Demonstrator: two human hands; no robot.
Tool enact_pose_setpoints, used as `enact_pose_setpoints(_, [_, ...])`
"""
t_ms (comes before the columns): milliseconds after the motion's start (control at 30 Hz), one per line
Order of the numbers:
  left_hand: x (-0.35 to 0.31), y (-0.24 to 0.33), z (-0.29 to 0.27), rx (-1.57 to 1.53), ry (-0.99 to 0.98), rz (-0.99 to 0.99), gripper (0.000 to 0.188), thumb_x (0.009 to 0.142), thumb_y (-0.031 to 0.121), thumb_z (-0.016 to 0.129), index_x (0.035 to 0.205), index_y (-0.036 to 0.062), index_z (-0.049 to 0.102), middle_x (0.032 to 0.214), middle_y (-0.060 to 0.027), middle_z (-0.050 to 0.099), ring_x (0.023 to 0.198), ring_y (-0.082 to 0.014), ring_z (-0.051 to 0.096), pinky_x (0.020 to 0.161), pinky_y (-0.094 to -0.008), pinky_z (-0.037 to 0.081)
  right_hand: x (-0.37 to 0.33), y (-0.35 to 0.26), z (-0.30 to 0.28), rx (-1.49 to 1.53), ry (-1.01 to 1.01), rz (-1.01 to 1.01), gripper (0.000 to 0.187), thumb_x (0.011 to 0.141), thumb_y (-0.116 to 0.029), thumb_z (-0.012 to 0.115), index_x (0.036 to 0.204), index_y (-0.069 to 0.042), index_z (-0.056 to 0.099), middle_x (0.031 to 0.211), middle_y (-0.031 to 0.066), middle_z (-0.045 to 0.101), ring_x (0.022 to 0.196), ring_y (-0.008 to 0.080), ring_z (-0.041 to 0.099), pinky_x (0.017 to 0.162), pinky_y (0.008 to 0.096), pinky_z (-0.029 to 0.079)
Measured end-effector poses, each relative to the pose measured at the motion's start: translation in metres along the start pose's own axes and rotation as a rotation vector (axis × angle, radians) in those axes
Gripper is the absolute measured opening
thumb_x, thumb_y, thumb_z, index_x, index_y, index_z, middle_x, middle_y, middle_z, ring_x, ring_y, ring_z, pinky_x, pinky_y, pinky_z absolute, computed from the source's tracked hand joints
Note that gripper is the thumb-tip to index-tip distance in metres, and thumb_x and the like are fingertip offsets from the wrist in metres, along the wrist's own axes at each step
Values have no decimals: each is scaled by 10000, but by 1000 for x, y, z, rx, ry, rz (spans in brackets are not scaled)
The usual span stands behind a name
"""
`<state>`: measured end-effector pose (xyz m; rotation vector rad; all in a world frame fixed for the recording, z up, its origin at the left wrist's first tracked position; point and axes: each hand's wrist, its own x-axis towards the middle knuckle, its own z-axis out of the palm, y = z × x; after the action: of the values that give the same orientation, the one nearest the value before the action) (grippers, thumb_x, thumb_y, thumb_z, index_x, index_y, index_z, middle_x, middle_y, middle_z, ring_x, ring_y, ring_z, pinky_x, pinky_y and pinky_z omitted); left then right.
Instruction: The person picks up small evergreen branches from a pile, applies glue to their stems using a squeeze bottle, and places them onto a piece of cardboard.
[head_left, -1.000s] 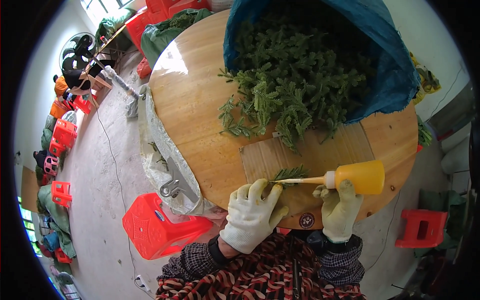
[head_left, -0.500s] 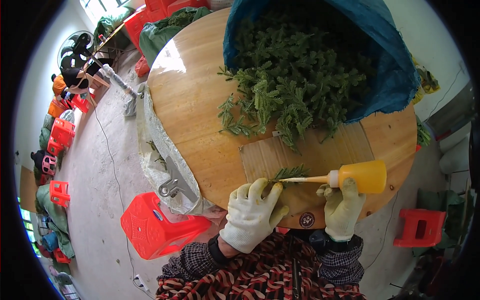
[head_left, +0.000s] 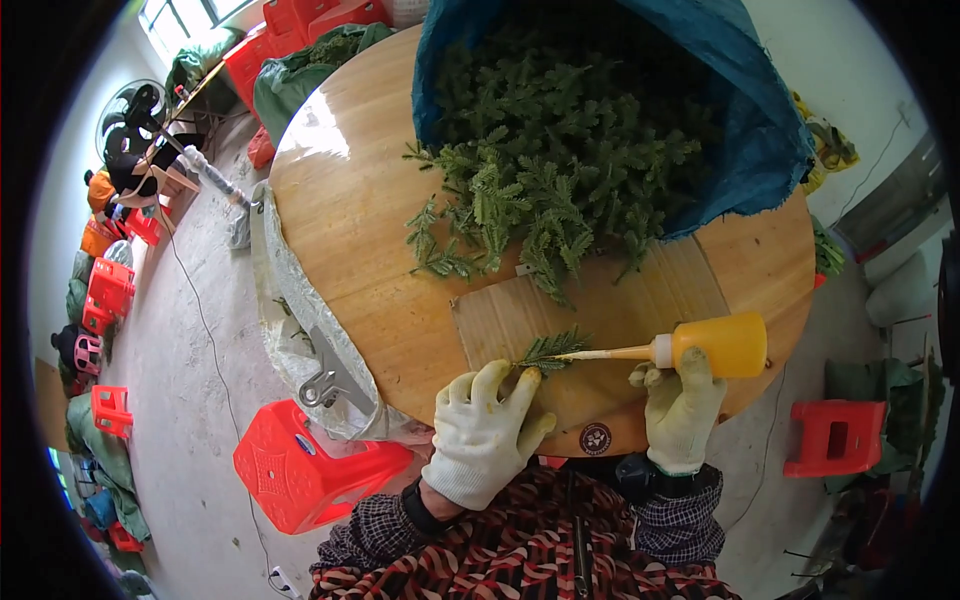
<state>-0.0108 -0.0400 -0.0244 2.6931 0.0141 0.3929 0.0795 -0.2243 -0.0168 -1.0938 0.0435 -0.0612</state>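
Note:
My left hand (head_left: 478, 432), in a white knitted glove, pinches the base of a small green fir-like sprig (head_left: 548, 352) between its fingertips. The sprig lies over a flat piece of cardboard (head_left: 510, 318) on the round wooden table. In my right hand (head_left: 683, 408), also gloved, is a yellow squeeze bottle (head_left: 738, 346), tipped on its side with its long thin nozzle pointing left. The nozzle's tip is at the sprig, a little right of my left fingertips. Whether anything is coming out of it, I cannot tell.
A blue sack (head_left: 765, 130) lies open at the table's far side, with a heap of green sprigs (head_left: 560, 150) spilling out. A large metal clip (head_left: 330, 385) holds plastic sheeting (head_left: 275, 290) at the left edge. Red stools (head_left: 300, 470) stand left and right on the floor.
The nozzle tip has moved right along the sprig, away from my left fingertips. Both hands keep their holds. The whole view has shifted slightly.

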Motion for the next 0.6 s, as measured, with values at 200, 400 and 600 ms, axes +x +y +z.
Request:
enact_pose_setpoints(200, [1, 0, 0, -6, 14, 9, 490, 743, 302, 745, 1182, 124, 618, 1178, -102, 498, 1035, -317, 487, 912, -440, 385, 2, -3, -2, 18, 20, 10, 234, 932, -239, 592, 1017, -22, 565, 868, 71, 601, 634, 135, 558, 596, 338, 541])
enact_pose_setpoints(400, [2, 1, -1, -2, 12, 8, 486, 738, 297, 748, 1174, 124, 621, 1173, -98, 498, 1039, -313, 484, 906, -438, 384, 3, -5, -5, 20, 30, -2, 216, 937, -226, 581, 1016, -26, 564, 870, 71, 603, 642, 138, 560, 597, 341, 535])
enact_pose_setpoints(600, [1, 0, 1, 4, 28, 22, 489, 732, 291, 752, 1172, 124, 620, 1170, -95, 496, 1034, -312, 481, 900, -440, 385, 4, -8, -2, 64, 91, -10, 197, 932, -183, 587, 1012, -4, 568, 822, 78, 602, 612, 142, 558, 599, 344, 542])
